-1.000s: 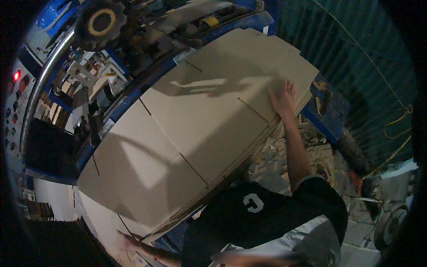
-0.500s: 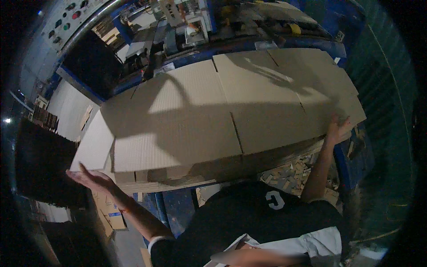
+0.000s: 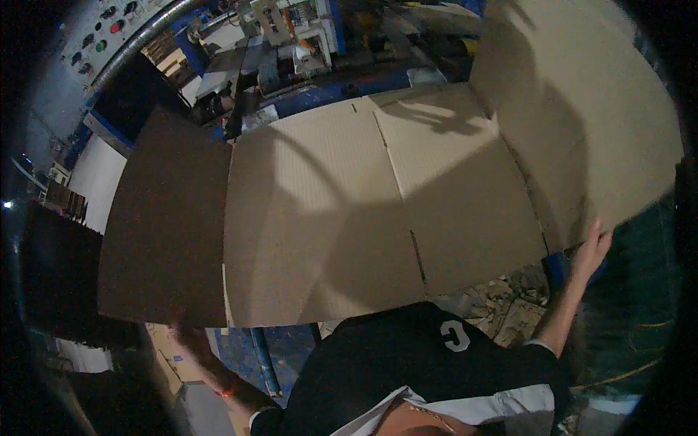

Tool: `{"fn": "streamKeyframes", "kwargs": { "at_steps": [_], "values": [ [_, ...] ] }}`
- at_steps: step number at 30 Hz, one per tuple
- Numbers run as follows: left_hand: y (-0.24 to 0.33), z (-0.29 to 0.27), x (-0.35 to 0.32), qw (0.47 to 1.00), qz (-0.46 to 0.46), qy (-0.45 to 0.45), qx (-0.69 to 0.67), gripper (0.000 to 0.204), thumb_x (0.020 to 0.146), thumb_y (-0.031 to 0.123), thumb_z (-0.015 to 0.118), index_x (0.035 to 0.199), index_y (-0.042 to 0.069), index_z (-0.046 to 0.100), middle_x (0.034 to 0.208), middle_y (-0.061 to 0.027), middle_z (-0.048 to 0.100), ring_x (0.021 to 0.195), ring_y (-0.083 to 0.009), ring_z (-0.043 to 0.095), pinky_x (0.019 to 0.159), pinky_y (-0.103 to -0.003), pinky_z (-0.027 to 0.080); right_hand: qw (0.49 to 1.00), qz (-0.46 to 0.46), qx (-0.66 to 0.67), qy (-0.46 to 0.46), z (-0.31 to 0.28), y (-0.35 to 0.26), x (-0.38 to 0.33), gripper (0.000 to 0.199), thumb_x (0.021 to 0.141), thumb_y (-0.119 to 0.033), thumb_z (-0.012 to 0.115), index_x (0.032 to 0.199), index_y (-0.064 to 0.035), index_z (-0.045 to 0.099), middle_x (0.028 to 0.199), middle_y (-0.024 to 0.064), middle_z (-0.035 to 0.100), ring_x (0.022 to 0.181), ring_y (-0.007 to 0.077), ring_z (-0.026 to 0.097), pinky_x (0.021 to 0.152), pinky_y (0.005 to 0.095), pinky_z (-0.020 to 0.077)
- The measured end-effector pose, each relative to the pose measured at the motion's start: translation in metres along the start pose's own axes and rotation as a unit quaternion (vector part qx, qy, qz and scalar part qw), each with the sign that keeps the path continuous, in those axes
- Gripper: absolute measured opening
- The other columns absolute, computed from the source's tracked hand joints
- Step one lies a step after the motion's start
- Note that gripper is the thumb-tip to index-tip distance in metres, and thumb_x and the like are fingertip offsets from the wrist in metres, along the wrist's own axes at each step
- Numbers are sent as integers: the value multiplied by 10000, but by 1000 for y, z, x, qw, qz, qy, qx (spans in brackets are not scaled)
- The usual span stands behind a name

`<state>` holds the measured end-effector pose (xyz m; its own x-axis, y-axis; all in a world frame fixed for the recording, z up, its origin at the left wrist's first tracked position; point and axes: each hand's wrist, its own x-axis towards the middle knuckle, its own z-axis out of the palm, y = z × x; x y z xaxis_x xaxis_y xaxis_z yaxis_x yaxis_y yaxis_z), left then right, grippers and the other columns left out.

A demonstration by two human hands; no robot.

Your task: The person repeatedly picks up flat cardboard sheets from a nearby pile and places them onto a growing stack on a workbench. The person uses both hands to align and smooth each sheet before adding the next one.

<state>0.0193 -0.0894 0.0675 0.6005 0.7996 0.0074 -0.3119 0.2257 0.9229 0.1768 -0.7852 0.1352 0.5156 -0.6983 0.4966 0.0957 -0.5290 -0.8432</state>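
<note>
A large creased cardboard sheet spans the space in front of me, its middle panels lying roughly flat. Its left panel is bent up and in dark shadow; the right panel tilts up high and catches more light. My right hand is closed on the lower edge of that right panel. At the lower edge of the left panel is my left hand, its fingers hidden behind the cardboard. Slots and fold lines cross the sheet.
A blue-framed machine stands beyond the sheet, with a control panel of buttons at upper left. Cardboard scraps lie below on the right. Dark stacked material stands at left, a green curtain-like surface at right.
Both side panels of the sheet have swung upward, and its near edge has come closer to me. My right hand has moved right and closed on the edge; my left hand shifted right and down.
</note>
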Motion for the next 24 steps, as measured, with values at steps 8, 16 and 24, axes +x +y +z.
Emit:
{"fn": "streamKeyframes", "kwargs": {
  "at_steps": [8,16,24],
  "values": [
    [-31,149,-73,661,287,-423,549,554,711,-83,532,1238,90,531,1354,-149,426,1279,-345,357,1073,-458,239,677,-513,-158,-503,62,-9,-89,395,731,-211,669,1112,-125,611,1251,89,528,1209,315,445,999,471,349],
    [-42,177,-55,535,327,-475,618,504,797,73,539,1294,130,475,1391,-115,387,1291,-314,346,1079,-468,225,637,-551,-150,-518,107,11,-68,487,757,-340,646,1215,-214,540,1350,41,442,1263,303,370,1043,505,266],
    [-45,201,-7,507,309,-492,636,603,800,129,580,1367,172,381,1440,-101,306,1336,-304,265,1095,-472,178,659,-481,-126,-564,183,13,-19,634,785,-595,502,1262,-177,509,1400,76,380,1318,309,284,1086,498,164]
  ]
}}
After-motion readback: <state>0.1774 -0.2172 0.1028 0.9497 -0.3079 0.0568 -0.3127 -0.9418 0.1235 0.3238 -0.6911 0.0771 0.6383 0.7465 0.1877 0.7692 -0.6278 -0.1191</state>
